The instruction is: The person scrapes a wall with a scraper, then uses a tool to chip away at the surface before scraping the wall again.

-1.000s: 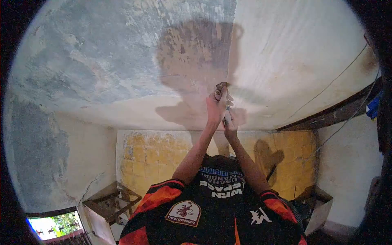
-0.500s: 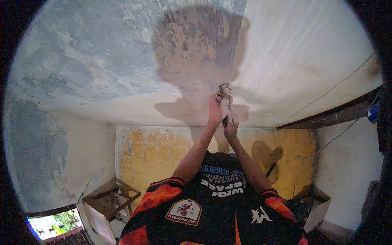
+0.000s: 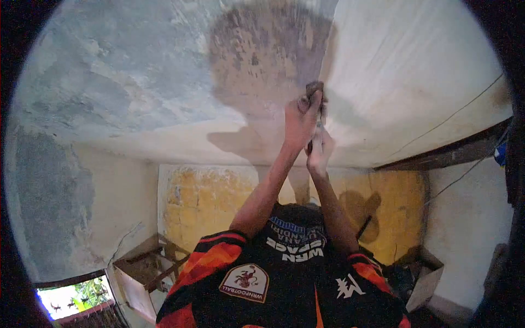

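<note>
Both my hands are closed around one long, narrow hand tool that looks like a scraper (image 3: 314, 87), pressed near the wall (image 3: 377, 71). My left hand (image 3: 301, 121) grips it close to its dark head, beside a round knob-like part. Lower down, my right hand (image 3: 319, 152) wraps the dark handle. The tool's head lies near the border between a patchy grey-brown surface and a whiter one. My fingers hide most of the tool, and its working edge cannot be made out.
A yellow, worn surface (image 3: 210, 202) lies below the wall. Wooden frame-like furniture (image 3: 136, 279) stands at lower left, another boxy piece (image 3: 426, 279) at lower right. A thin cable (image 3: 459, 109) and a dark beam (image 3: 437, 156) run along the right. An opening (image 3: 76, 298) shows plants.
Both hands and the scraper have moved up the wall and slightly right, with my arms reaching farther. The grip looks the same.
</note>
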Motion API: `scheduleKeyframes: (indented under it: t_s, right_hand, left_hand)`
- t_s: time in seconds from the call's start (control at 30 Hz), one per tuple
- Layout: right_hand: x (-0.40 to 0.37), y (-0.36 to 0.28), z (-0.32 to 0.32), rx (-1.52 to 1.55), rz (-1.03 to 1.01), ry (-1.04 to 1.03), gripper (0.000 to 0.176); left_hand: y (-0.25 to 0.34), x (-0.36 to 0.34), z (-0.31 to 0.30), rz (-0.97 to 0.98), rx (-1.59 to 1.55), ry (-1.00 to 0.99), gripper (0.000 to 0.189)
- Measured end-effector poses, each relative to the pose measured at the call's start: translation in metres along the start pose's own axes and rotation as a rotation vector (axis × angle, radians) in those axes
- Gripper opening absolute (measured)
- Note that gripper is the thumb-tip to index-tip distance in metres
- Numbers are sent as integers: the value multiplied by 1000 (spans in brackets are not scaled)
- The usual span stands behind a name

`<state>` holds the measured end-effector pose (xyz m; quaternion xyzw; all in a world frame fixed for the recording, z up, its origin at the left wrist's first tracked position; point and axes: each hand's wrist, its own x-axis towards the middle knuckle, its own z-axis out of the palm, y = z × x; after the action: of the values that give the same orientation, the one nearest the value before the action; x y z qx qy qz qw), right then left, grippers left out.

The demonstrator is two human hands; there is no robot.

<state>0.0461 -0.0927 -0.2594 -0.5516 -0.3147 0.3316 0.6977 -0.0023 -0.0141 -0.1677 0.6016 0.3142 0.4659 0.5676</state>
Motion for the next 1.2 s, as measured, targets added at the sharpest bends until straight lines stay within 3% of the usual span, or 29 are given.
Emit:
scheduleKeyframes:
  t_s: [0.03, 0.07, 0.13, 0.2, 0.23, 0.3, 0.33, 0.4, 0.43, 0.5, 0.53, 0.63, 0.8, 0.9, 1.03, 1.1, 1.17, 1.2]
  right_hand:
    - [3, 1, 0, -108, -159, 7, 27]
    - [-1, 9, -3, -219, -308, 19, 29]
    - [-11, 16, -6, -375, -420, 49, 34]
    - [-26, 21, -10, -470, -337, 65, 39]
    - [-27, 25, -12, -458, -406, 85, 39]
    - [-22, 40, -15, -428, -555, 123, 37]
    - [-26, 50, -18, -218, -351, 85, 35]
    - [-35, 65, -27, 203, 57, 9, 32]
    - [-37, 69, -32, 226, 108, -15, 29]
    - [-39, 75, -39, 270, 209, -64, 27]
    - [-41, 72, -37, 274, 198, -70, 26]
    - [-42, 58, -25, 267, 163, -48, 27]
    - [-44, 58, -15, 65, 67, 24, 31]
    - [-41, 62, -12, 231, 176, 67, 34]
    - [-35, 65, -15, 182, 75, 17, 38]
    - [-36, 62, -14, 139, 89, 57, 39]
    - [-34, 110, -31, -209, -78, 21, 36]
    - [-33, 105, -30, -202, -59, 6, 33]
  left_hand:
    - [-2, -5, -3, 100, 63, 29, 41]
    - [-7, -10, -4, 58, 58, 38, 39]
    - [-21, -17, -6, -38, 48, 47, 36]
    - [-36, -24, -8, -47, 119, 26, 32]
    - [-41, -28, -8, -50, 154, 18, 31]
    - [-48, -35, -6, 131, 282, 95, 28]
    - [-51, -41, -7, 218, 348, 134, 27]
    - [-63, -48, -14, 38, 181, 35, 21]
    - [-70, -52, -18, -55, 97, -13, 19]
    - [-89, -48, -20, -4, 111, -12, 21]
    - [-97, -46, -22, 21, 118, -10, 22]
    - [-109, -37, -16, -214, -317, -83, 20]
    - [-106, -32, -15, -222, -370, -132, 19]
    - [-111, -30, -16, -258, -384, -166, 17]
    - [-108, -31, -22, -271, -350, -222, 18]
    - [-110, -32, -17, -230, -167, -135, 18]
    - [-114, -33, -14, -226, -135, -98, 19]
    - [-117, -33, -13, -243, -194, -103, 19]
